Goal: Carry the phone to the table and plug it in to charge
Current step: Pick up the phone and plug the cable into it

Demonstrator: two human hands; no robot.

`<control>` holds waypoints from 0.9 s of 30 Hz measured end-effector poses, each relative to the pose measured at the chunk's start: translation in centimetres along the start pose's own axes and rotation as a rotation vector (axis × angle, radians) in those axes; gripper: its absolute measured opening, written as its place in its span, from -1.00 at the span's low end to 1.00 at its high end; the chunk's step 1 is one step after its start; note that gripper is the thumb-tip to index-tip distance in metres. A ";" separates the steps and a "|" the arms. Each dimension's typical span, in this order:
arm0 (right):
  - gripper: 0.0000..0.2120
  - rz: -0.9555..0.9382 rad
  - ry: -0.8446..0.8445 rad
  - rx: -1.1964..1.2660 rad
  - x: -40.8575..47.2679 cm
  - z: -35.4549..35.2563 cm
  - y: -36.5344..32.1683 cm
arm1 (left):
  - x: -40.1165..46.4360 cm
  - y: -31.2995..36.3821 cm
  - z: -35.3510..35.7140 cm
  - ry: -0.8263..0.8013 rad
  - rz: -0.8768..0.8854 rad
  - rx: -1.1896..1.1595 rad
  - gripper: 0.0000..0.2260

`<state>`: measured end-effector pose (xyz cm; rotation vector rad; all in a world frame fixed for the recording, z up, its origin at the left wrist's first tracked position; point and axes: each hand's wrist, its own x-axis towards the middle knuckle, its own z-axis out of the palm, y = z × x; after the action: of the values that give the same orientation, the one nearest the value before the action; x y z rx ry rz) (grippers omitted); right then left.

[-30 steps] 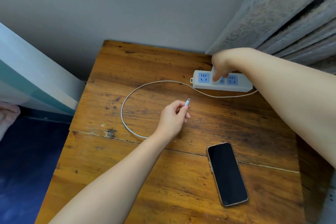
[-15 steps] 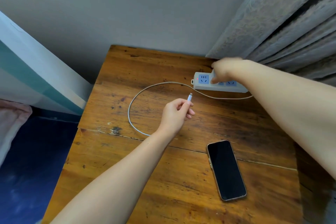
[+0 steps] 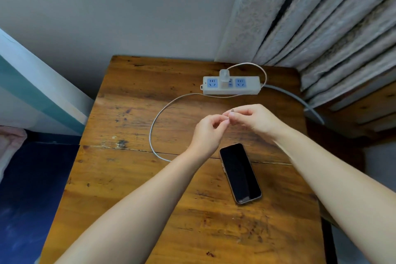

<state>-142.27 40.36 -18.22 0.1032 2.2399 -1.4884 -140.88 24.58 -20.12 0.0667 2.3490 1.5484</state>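
We see one slim glossy black phone [image 3: 240, 173] flat on the scuffed wooden table [image 3: 132, 178], just beyond it our left hand [image 3: 206, 133] and right hand [image 3: 251, 119] pinching one thin white cable's [image 3: 153, 128] end together, farther back one white power strip [image 3: 231, 85], one boxy charger [image 3: 224, 77] plugged in

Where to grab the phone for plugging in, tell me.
Take the phone by its two long edges, from above. It lies flat, screen up, apart from both hands, so only the edges offer purchase. Which short end holds the port cannot be told.
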 end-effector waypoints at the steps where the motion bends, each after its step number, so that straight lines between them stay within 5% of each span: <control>1: -0.83 0.005 0.056 0.027 -0.6 -0.1 1.0 | -0.6 -0.1 0.4 0.056 0.045 0.097 -0.82; 5: -0.83 0.241 0.225 0.391 -2.6 -0.3 5.2 | -5.2 -1.2 2.2 0.186 0.099 0.148 -0.93; 9: -0.85 0.455 0.234 0.780 -5.1 1.1 8.8 | -9.5 -4.2 5.4 0.041 -0.360 0.117 -0.83; 15: -0.85 0.474 0.278 0.930 -5.9 2.9 9.6 | -8.9 -4.8 8.5 0.165 -0.804 -0.366 -0.70; 22: -0.86 0.574 0.228 1.019 -5.7 3.5 10.2 | -8.8 -6.2 8.0 0.112 -0.791 -0.707 -0.66; 27: -0.84 0.579 0.171 1.130 -6.1 4.0 9.2 | -8.3 -7.4 5.1 -0.142 -0.760 -0.976 -0.47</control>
<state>-132.75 41.77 -24.95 1.1214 1.0234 -2.1806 -130.53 24.25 -26.61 -0.7935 1.0629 1.9252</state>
